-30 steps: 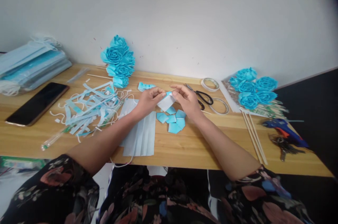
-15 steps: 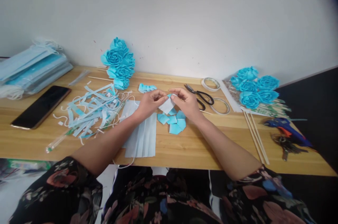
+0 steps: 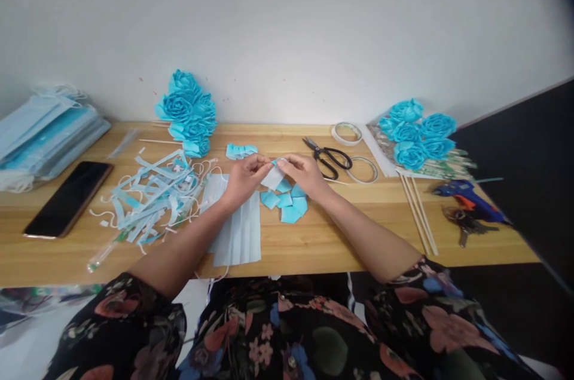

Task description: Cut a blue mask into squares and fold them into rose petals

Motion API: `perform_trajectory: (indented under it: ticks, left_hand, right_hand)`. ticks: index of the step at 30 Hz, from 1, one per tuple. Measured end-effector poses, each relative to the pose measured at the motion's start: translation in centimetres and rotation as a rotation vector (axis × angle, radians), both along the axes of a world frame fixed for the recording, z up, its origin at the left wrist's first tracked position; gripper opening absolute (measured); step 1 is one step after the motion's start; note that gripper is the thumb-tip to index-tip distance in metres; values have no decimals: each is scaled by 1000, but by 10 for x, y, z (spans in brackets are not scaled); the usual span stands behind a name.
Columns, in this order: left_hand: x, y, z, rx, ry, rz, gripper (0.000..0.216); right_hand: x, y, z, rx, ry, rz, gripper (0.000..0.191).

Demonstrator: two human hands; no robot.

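Between both hands, above the table's middle, is a small white and blue piece of mask fabric (image 3: 272, 178). My left hand (image 3: 246, 178) pinches its upper left edge between thumb and fingertips. On the other side, my right hand (image 3: 305, 175) pinches the top edge, the fingertips of both hands almost meeting. Several cut blue petal pieces (image 3: 292, 211) lie just below the hands. A pleated face mask (image 3: 240, 236) rests under my left forearm. Behind my left hand sits a strip of folded blue pieces (image 3: 241, 151). Black-handled scissors (image 3: 329, 159) lie open-bladed right of my right hand.
At left are stacked masks (image 3: 49, 135), a phone (image 3: 69, 198) and a heap of cut strips (image 3: 156, 195). Blue fabric roses (image 3: 188, 111) stand at the back; more roses (image 3: 421, 132) lie right. Tape rolls (image 3: 347, 134), wooden sticks (image 3: 418, 213), a glue gun (image 3: 469, 198) and keys (image 3: 466, 224) are rightward.
The view has shifted and tilted slightly, so the table's contents appear moved. Both hands keep their pinch on the fabric piece; its grip looks nearly unchanged.
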State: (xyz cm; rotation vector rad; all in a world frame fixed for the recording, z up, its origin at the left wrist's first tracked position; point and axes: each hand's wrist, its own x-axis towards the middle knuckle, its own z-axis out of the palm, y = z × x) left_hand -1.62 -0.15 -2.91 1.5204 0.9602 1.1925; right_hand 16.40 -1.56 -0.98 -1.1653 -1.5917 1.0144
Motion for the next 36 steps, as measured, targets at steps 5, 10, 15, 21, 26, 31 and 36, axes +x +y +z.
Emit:
perform_trajectory:
  ticks: [5, 10, 15, 21, 26, 31, 36]
  left_hand:
    - [-1, -1, 1, -17, 30, 6, 25]
    - [-1, -2, 3, 3, 43, 28, 25]
    - [-2, 0, -1, -12, 39, 29, 25]
    - [-3, -1, 6, 84, 32, 114, 20]
    - [-4, -10, 22, 298, 189, 251, 11]
    - [-2, -11, 19, 354, 300, 186, 14]
    - [-3, -9, 17, 392, 380, 188, 8]
  right_hand:
    - [1, 2, -3, 28, -8, -11, 29]
    - [3, 2, 1, 16, 38, 23, 30]
    - [3, 4, -3, 32, 16, 25, 28]
    - [1, 2, -1, 76, -50, -99, 23]
    - [0, -1, 6, 239, -150, -162, 15]
    - [-3, -4, 4, 447, -331, -138, 13]
    - [-4, -4, 0, 547, -399, -111, 16]
